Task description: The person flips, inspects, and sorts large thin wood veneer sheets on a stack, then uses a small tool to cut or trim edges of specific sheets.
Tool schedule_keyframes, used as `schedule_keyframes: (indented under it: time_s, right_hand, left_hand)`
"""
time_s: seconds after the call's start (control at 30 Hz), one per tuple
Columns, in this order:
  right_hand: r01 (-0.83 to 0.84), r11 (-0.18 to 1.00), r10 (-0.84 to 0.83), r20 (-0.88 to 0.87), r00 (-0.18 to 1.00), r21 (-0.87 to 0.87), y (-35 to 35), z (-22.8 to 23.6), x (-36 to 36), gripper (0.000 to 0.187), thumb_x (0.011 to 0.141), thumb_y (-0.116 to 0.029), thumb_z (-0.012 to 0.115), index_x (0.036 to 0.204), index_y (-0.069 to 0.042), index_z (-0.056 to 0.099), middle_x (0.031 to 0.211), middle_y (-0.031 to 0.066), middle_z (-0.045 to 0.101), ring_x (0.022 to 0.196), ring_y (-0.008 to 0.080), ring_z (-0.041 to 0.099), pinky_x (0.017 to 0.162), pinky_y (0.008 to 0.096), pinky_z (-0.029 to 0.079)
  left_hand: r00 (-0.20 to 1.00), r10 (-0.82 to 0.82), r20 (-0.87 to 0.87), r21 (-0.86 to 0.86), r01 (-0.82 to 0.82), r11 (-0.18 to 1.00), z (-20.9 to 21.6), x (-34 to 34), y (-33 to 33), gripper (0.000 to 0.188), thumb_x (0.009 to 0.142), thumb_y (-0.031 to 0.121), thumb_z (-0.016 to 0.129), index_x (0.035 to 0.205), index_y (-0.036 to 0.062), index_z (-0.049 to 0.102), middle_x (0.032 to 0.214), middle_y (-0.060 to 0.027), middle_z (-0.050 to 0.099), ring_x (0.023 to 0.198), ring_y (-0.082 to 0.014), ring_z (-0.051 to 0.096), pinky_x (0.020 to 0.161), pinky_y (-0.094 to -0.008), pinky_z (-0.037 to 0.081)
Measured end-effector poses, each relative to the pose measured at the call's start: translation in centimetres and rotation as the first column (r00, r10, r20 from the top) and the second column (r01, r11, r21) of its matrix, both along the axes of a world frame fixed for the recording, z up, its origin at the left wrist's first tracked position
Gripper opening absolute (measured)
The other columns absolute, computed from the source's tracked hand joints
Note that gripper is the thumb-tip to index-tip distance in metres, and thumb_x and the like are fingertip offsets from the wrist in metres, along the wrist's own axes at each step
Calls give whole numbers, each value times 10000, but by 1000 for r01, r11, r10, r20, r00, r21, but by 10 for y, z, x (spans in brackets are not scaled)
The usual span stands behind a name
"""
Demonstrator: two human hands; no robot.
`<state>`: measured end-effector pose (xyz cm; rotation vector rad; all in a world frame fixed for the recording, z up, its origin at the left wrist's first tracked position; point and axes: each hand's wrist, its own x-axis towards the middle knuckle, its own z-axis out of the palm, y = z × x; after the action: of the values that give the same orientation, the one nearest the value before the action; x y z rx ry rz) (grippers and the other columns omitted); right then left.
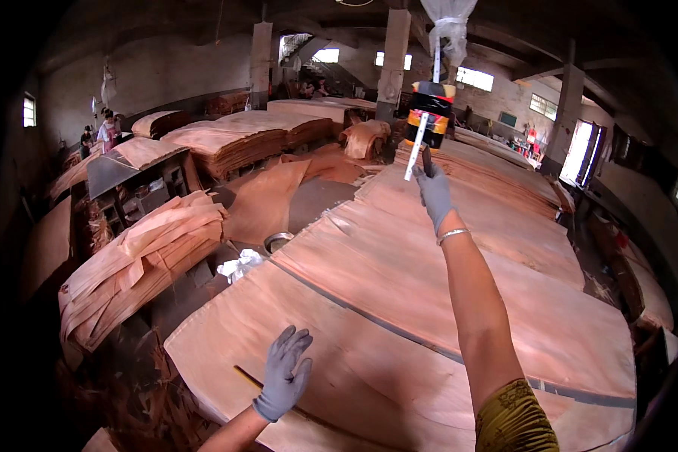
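Note:
My right hand, in a grey glove, is raised at the far end of my outstretched arm. Its fingers are closed around a dark, narrow piece whose kind I cannot make out. Just above hangs a bundle wrapped in black and yellow, with a white perforated strip dangling beside my fingers. Over the near wood veneer sheet, my gloved left hand is open, fingers spread. A thin dark stick lies on the sheet, partly behind that hand and wrist.
A dark gap runs between the near veneer and the stack beyond. To the left stand a layered veneer pile and a white crumpled bag. Further veneer stacks and pillars fill the hall. A person stands far left.

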<state>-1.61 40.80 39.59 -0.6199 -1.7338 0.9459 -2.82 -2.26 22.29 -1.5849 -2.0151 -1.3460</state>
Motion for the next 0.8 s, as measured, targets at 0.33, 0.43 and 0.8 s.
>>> schedule_keyframes:
  time_s: [0.33,0.43,0.8]
  right_hand:
    - [-155,950,86,-250,964,-271,-79,2,37,185,848,-218,646,803,-44,604,570,2,524,359,74,382,327,238,275]
    - [-229,894,170,-183,968,-385,-143,-27,69,206,842,-240,656,766,-61,586,568,-2,520,368,64,390,337,214,278]
    - [-343,749,324,-139,936,-566,-267,-161,236,83,898,-106,538,873,-28,550,551,-11,473,407,57,397,373,194,273]
  left_hand:
    - [989,-133,66,159,121,980,44,-36,89,304,833,49,593,1131,-7,581,1178,-153,583,1131,-304,532,924,-349,438]
    - [866,-322,382,233,247,941,93,-39,143,364,886,160,586,1197,-24,544,1147,-132,610,937,-160,613,800,-298,499]
    - [301,-634,712,311,675,669,195,54,168,229,806,260,633,798,31,610,692,-47,605,508,-102,557,403,-203,342]
